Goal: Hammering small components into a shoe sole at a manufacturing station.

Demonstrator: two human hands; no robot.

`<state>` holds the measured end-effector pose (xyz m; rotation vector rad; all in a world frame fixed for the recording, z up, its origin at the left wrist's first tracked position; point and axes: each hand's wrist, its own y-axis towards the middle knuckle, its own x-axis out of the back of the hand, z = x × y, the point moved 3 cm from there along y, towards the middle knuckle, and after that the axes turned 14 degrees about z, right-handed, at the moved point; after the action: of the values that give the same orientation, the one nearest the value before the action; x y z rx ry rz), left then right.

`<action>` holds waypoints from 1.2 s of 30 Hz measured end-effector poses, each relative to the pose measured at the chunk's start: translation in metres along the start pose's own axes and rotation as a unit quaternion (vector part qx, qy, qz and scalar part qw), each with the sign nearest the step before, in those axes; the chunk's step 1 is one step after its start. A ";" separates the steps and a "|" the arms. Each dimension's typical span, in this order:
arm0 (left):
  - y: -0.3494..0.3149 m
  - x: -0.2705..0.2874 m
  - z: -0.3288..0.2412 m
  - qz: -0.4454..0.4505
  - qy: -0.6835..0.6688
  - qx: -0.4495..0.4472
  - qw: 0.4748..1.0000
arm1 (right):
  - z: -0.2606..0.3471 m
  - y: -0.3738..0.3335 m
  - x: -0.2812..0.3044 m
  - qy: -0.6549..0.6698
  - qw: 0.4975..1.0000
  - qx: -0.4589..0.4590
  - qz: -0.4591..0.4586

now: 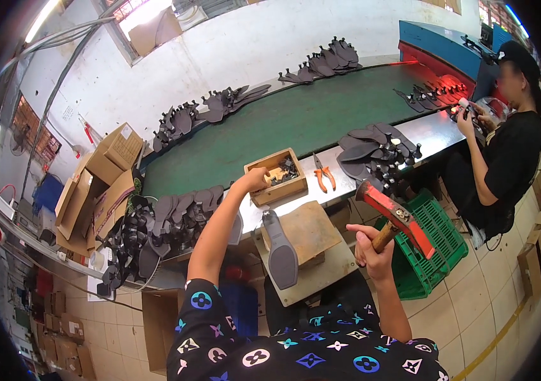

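My left hand (pixel 257 180) reaches over the near-left rim of a wooden box (pixel 289 189) of small dark and tan pieces. Its fingertips are mostly hidden, so whether they grip anything does not show. Raised at the right, my right hand (pixel 372 251) is closed round the wooden handle of a hammer (pixel 402 219) with a worn red head. Between my arms a dark shoe sole with a heel (pixel 281 254) rests sole-up on a work stand topped by a wooden board (pixel 308 230). Orange-handled pliers (pixel 324 176) lie just right of the box.
Soles are heaped at the left (pixel 169 222), along the far edge and at the right (pixel 372 152) of a green conveyor belt (pixel 258 120). A green crate (pixel 429 244) stands below on the right. Cardboard boxes (pixel 102 184) stand left. A co-worker (pixel 499 140) sits at far right.
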<state>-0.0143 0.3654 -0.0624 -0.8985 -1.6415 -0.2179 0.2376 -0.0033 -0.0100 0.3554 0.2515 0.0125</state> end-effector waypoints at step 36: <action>-0.263 0.012 -0.298 -0.506 -0.228 -0.316 0.770 | 0.071 0.025 -0.058 0.118 0.986 0.014 0.113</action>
<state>0.0389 0.0156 0.1198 -0.4310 -2.4564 -1.4706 0.2000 -0.0079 0.0769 0.4095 0.4445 0.2768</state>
